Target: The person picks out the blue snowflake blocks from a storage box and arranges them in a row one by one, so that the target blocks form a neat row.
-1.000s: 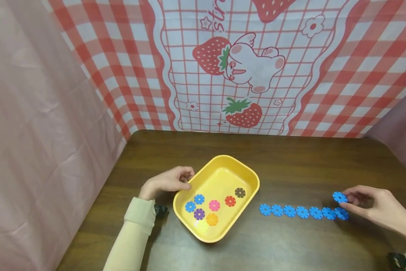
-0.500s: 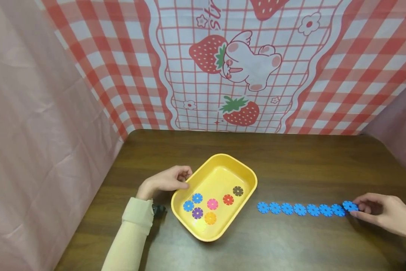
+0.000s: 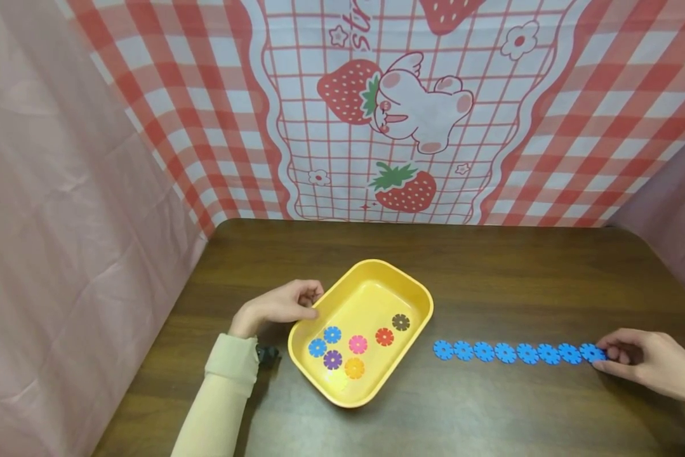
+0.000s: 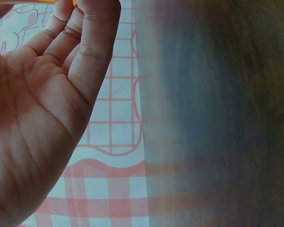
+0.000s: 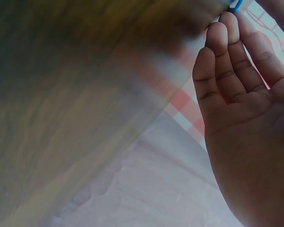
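A row of several blue notched flower-shaped discs (image 3: pixel 505 353) lies on the table, edge to edge. At its right end, my right hand (image 3: pixel 653 362) pinches the last blue disc (image 3: pixel 590 353) between thumb and fingers; the right wrist view catches only a sliver of blue past the fingertips. My left hand (image 3: pixel 282 303) grips the left rim of a yellow tray (image 3: pixel 416 285), thumb at the edge and fingers bent. Inside the tray lie two blue discs (image 3: pixel 317 348), plus purple (image 3: pixel 332 360), pink (image 3: pixel 358 344), orange (image 3: pixel 354 368), yellow (image 3: pixel 337 381), red (image 3: pixel 385 336) and brown (image 3: pixel 400 322) ones.
The brown wooden table (image 3: pixel 491 266) ends at the back against a red-and-white checked cloth (image 3: pixel 205 127) with strawberry prints. A pale pink curtain (image 3: pixel 62 222) hangs along the left side, with another curtain at the far right.
My right hand has lowered the blue disc from above the row's right end down into line with the others. The left hand keeps its grip on the tray.
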Action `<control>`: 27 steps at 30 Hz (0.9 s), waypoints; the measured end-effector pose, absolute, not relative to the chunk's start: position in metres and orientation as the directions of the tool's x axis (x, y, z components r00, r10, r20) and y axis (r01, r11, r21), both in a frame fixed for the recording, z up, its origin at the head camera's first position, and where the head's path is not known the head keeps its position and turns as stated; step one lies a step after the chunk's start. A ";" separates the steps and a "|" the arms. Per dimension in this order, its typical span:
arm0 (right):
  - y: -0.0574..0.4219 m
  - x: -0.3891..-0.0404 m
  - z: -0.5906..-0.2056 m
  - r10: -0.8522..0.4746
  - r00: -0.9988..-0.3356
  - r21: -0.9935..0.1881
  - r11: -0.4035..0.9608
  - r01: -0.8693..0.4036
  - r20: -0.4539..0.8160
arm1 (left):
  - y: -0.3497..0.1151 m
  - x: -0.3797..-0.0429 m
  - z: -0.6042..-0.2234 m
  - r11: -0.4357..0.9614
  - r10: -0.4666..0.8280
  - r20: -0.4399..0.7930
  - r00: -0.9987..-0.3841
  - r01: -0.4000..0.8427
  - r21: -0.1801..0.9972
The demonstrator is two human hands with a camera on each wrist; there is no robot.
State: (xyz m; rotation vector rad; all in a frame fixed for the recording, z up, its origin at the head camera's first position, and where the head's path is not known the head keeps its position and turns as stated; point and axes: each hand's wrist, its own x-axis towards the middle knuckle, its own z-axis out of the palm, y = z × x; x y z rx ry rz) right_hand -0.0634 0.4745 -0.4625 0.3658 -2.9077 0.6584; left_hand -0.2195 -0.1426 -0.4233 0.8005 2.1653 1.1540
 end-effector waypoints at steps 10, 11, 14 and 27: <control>0.475 -0.061 -0.463 -0.217 -0.954 -0.392 0.875 -0.284 0.206 | -0.142 -0.219 -0.422 0.453 0.721 -0.187 -0.667 0.249 0.856; 0.475 -0.061 -0.463 -0.217 -0.954 -0.391 0.876 -0.283 0.205 | -0.142 -0.219 -0.422 0.452 0.722 -0.188 -0.666 0.248 0.857; 0.476 -0.060 -0.463 -0.201 -0.960 -0.409 0.873 -0.266 0.195 | -0.142 -0.219 -0.422 0.452 0.723 -0.190 -0.664 0.247 0.857; 0.471 -0.062 -0.452 -0.222 -0.933 -0.390 0.862 -0.324 0.283 | -0.142 -0.217 -0.420 0.459 0.719 -0.188 -0.670 0.254 0.851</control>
